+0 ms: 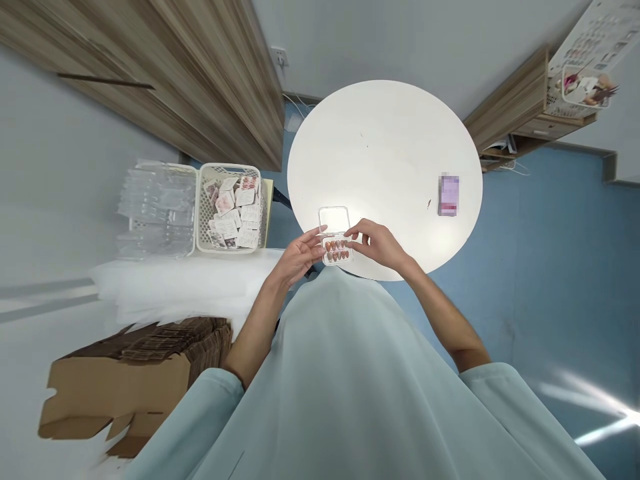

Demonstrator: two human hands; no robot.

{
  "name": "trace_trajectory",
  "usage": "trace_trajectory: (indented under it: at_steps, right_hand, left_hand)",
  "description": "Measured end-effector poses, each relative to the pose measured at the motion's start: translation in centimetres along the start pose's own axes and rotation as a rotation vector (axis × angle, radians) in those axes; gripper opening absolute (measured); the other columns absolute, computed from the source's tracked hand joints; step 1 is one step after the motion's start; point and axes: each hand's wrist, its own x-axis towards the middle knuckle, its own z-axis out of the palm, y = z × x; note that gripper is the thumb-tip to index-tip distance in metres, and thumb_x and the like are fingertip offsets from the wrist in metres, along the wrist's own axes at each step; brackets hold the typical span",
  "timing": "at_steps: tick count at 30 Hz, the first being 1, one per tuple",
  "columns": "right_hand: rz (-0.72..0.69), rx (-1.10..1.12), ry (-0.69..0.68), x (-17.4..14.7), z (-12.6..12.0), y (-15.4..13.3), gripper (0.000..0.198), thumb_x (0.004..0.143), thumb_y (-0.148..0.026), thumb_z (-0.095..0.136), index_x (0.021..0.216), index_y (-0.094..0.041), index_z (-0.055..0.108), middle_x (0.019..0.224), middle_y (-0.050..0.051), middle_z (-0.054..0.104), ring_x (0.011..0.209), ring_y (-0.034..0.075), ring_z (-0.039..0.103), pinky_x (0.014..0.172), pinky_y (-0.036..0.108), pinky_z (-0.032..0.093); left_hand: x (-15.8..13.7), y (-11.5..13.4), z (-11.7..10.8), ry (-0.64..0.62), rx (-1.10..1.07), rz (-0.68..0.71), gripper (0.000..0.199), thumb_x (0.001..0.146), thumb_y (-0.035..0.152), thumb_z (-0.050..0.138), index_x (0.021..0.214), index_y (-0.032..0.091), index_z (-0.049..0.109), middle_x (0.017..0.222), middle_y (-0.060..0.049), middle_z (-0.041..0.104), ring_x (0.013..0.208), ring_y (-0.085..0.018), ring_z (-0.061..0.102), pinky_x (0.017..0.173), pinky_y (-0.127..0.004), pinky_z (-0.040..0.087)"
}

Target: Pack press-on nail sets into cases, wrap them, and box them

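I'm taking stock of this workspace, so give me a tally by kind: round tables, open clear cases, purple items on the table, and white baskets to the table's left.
Round white table: 1
Open clear case: 1
Purple item: 1
White baskets: 2
Total: 5

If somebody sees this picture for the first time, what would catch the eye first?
Probably the round white table in the upper middle, with a purple item towards its right edge. At its near edge, the left hand holds an open clear case, which the right hand touches. Left of the table, a white basket holds many small cards.
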Motion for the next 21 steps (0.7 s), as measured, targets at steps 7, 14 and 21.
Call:
trace_trajectory:
  at_steps: [7, 14, 21]
  right_hand:
    - [-0.011, -0.047, 0.025, 0.1, 0.4, -0.7, 0.015, 0.096, -0.040, 0.072, 0.098, -0.029, 0.081, 0.104, 0.003, 0.074, 0.070, 0.016, 0.059, 0.070, 0.032, 0.047]
    - [0.201, 0.288, 0.231, 2.8, 0.4, 0.3, 0.038, 0.090, -0.059, 0.074, 0.093, -0.022, 0.080, 0.090, 0.004, 0.077, 0.065, 0.016, 0.058, 0.061, 0.031, 0.048]
    - [0.309, 0.344, 0.187, 4.8, 1.8, 1.2, 0.046, 0.086, -0.064, 0.074, 0.085, -0.019, 0.078, 0.086, 0.005, 0.076, 0.060, 0.014, 0.057, 0.058, 0.030, 0.046]
  left_hand:
    - [-0.9, -0.2, 0.0, 0.021, -0.033, -0.003, 0.079, 0.078, 0.032, 0.093, 0.150, 0.023, 0.062, 0.142, -0.014, 0.069, 0.126, -0.030, 0.068, 0.103, -0.040, 0.059]
    - [-2.2, 0.2, -0.3, -0.010, -0.035, -0.012, 0.076, 0.077, 0.031, 0.094, 0.147, 0.023, 0.065, 0.147, -0.015, 0.066, 0.129, -0.033, 0.067, 0.101, -0.040, 0.060]
    - [-2.9, -0.4, -0.7, -0.013, -0.015, -0.044, 0.075, 0.078, 0.033, 0.093, 0.147, 0.024, 0.066, 0.145, -0.015, 0.067, 0.125, -0.030, 0.069, 0.096, -0.036, 0.059]
